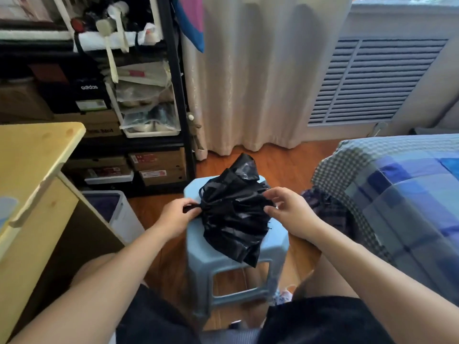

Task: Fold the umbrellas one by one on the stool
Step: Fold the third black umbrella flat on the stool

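Note:
A black collapsed umbrella (233, 207) lies loosely bunched on the light blue plastic stool (273, 247), its fabric hanging over the stool's front edge. My left hand (177, 217) grips the umbrella's black strap at the fabric's left side. My right hand (289, 209) pinches a fold of the black fabric at its right side. A second, dark plaid umbrella (325, 207) lies to the right of the stool, partly hidden behind my right arm.
A wooden desk (37, 175) stands at the left, with a white bin (111, 209) beside it. A black shelf rack (173, 90) with shoe boxes stands behind. A bed with a blue checked quilt (402, 189) fills the right. Curtains hang at the back.

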